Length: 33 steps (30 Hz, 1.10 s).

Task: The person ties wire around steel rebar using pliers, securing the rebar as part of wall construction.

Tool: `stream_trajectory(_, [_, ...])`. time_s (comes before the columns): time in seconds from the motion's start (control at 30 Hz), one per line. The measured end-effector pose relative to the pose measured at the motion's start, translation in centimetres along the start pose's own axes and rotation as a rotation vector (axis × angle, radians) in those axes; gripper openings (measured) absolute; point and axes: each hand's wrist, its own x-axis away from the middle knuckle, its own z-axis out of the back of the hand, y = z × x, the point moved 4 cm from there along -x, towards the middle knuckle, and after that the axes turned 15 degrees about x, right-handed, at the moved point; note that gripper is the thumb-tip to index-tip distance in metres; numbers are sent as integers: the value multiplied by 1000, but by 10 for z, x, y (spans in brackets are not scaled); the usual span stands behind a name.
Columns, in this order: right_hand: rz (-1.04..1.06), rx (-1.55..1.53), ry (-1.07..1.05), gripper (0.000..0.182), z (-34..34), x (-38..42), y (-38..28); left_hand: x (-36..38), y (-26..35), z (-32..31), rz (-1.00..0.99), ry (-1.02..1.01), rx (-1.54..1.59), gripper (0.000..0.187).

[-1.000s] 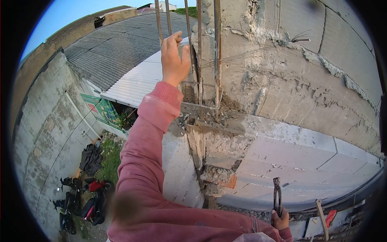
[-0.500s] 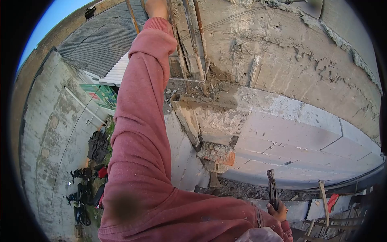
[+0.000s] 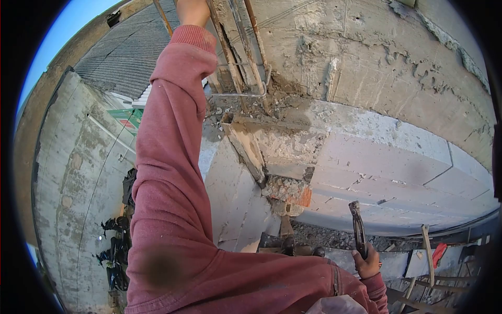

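My left arm, in a dusty pink sleeve, reaches up to the top edge of the view. My left hand (image 3: 193,12) is at the rusty upright rebars (image 3: 230,49); its fingers are cut off by the frame, so I cannot see its grip. A bent stirrup (image 3: 235,94) of thinner bar goes round the rebars near their base. Low on the right, my right hand (image 3: 369,261) is closed round the handles of dark metal pincers (image 3: 358,227), held upright with the jaws at the top.
The rebars rise from a rough concrete ledge (image 3: 293,123) beside a rendered wall (image 3: 376,57). White blocks (image 3: 381,162) form the wall below. Wooden boards (image 3: 429,256) and a red cloth (image 3: 439,252) lie lower right. Rubble (image 3: 334,235) is far below; a corrugated roof (image 3: 117,60) stands left.
My left hand and sleeve have shifted slightly up and left in view. My right hand with the pincers appears a little higher and further right. The whole view has tilted slightly.
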Motion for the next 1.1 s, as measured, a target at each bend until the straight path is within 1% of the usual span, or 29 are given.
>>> stream_trajectory(0.03, [-1,-19,7,25,4,0,-5,5,11,7,-184,3,-175,27])
stream_trajectory(0.1, [0,-56,31,26,10,0,-13,36,55,24,89,140,27,17])
stream_trajectory(0.17, [8,-75,65,26,12,-4,-18,66,71,34,32,64,-83,15])
stream_trajectory(0.23, [34,-60,97,26,17,-11,-34,104,27,34,214,-267,-174,22])
stream_trajectory(0.27, [80,-59,92,27,21,-17,-45,128,7,33,240,-337,-271,29])
stream_trajectory(0.3, [125,-55,85,28,25,-25,-58,142,5,32,269,-406,-368,37])
stream_trajectory(0.33, [170,-50,78,29,29,-34,-74,150,3,31,296,-468,-372,42])
stream_trajectory(0.4, [262,-262,28,35,42,-51,-127,162,21,31,350,-596,-372,53])
stream_trajectory(0.47, [466,-220,87,38,52,-70,-180,179,18,37,267,-583,-379,56])
stream_trajectory(0.53, [571,-212,153,35,51,-97,-222,193,20,41,200,-577,-388,62])
stream_trajectory(0.6, [517,-79,53,35,54,-131,-257,200,21,45,241,-562,-341,62])
stream_trajectory(0.63, [473,-112,28,35,58,-138,-276,202,22,47,259,-553,-318,62])
stream_trajectory(0.67, [435,-143,3,35,60,-143,-293,202,24,48,251,-621,-330,64])
stream_trajectory(0.77, [741,-444,264,34,72,-146,-334,204,20,46,205,-744,-414,62])
stream_trajectory(0.8, [847,-490,351,33,73,-150,-340,205,18,45,179,-734,-426,60])
stream_trajectory(0.83, [873,-106,378,32,65,-161,-345,205,18,47,192,-731,-423,60])
stream_trajectory(0.9, [847,654,397,30,49,-194,-341,202,22,46,209,-749,-407,60])
stream_trajectory(0.93, [908,598,337,30,38,-199,-340,204,23,47,182,-717,-399,60])
stream_trajectory(0.97, [876,575,357,29,44,-202,-340,201,24,45,139,-720,-413,60])
stream_trajectory(1.0, [868,579,374,29,61,-192,-358,197,24,44,114,-693,-433,61])
stream_trajectory(1.03, [837,566,365,28,65,-178,-362,206,27,47,100,-701,-449,61])
stream_trajectory(1.07, [733,419,335,26,71,-170,-359,206,25,46,84,-687,-445,60])
stream_trajectory(1.1, [742,345,379,25,72,-165,-354,208,22,45,73,-672,-442,59])
